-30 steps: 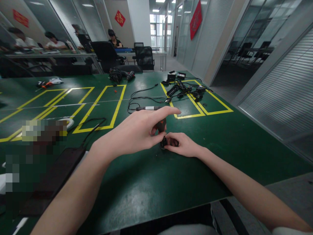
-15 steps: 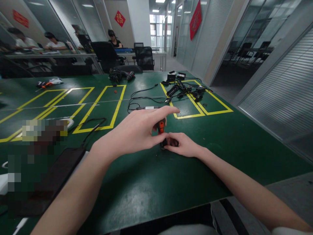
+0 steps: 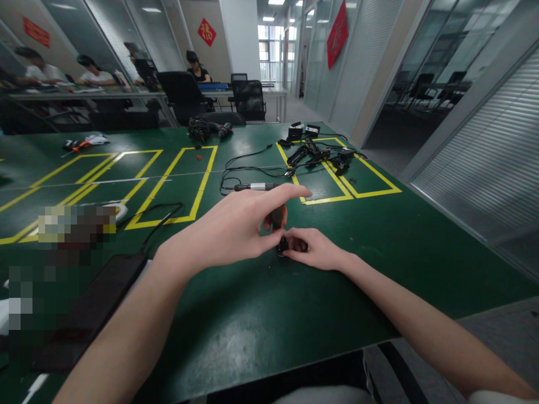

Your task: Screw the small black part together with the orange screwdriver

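My left hand [image 3: 236,224] is closed around the black-and-orange handle of a screwdriver [image 3: 278,217], held upright, with the index finger stretched out over its top. Directly below, a small black part [image 3: 281,248] stands on the green table [image 3: 337,320]. My right hand [image 3: 315,247] rests on the tabletop and pinches this part between thumb and fingers. The screwdriver's lower end meets the part, but its tip is hidden by my fingers.
Behind my left hand lies a corded pen-like tool [image 3: 256,186]. Black cables and parts [image 3: 311,154] sit beyond, among yellow tape lines. At left is a dark flat case [image 3: 92,303]; a drill [image 3: 223,130] lies at the far edge. Several people sit at a back table.
The screwdriver handle has turned in my left hand: its orange side came into view, then moved round to the right edge. Both hands have stayed in nearly the same place.
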`<state>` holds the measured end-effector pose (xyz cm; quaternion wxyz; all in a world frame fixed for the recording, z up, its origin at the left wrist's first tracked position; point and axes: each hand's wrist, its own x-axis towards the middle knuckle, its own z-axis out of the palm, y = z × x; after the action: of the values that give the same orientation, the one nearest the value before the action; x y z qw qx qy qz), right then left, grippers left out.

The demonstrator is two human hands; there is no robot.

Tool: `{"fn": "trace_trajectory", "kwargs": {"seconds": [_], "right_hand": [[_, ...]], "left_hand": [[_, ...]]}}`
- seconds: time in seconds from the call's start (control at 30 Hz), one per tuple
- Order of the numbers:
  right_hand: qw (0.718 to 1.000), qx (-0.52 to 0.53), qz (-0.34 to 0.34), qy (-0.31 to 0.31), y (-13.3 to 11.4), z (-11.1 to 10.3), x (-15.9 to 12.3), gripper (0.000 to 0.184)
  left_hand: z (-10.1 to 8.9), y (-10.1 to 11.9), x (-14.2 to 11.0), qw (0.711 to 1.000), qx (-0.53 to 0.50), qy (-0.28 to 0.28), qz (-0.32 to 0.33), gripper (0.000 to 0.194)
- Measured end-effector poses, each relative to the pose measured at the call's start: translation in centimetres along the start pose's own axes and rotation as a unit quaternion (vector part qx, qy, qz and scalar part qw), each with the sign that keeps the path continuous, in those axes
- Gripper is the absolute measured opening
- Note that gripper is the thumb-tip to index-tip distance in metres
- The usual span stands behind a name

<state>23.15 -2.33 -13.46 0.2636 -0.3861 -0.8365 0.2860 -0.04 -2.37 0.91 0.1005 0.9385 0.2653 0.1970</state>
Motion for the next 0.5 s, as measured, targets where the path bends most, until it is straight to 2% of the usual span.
{"fn": "trace_trajectory", "kwargs": {"seconds": [0.2, 0.33, 0.5], "right_hand": [[1.0, -0.003, 0.004, 0.0, 0.04, 0.04, 0.0, 0.017], [1.0, -0.003, -0.001, 0.001, 0.09, 0.02, -0.04, 0.018], [1.0, 0.0, 0.004, 0.0, 0.08, 0.0, -0.07, 0.015]], "left_hand": [[0.05, 0.03, 0.09, 1.0, 0.016, 0.017, -0.006, 0.057], [0.05, -0.06, -0.01, 1.0, -0.007, 0.005, 0.002, 0.06], [0.09, -0.07, -0.03, 1.0, 0.021, 0.013, -0.003, 0.057]]}}
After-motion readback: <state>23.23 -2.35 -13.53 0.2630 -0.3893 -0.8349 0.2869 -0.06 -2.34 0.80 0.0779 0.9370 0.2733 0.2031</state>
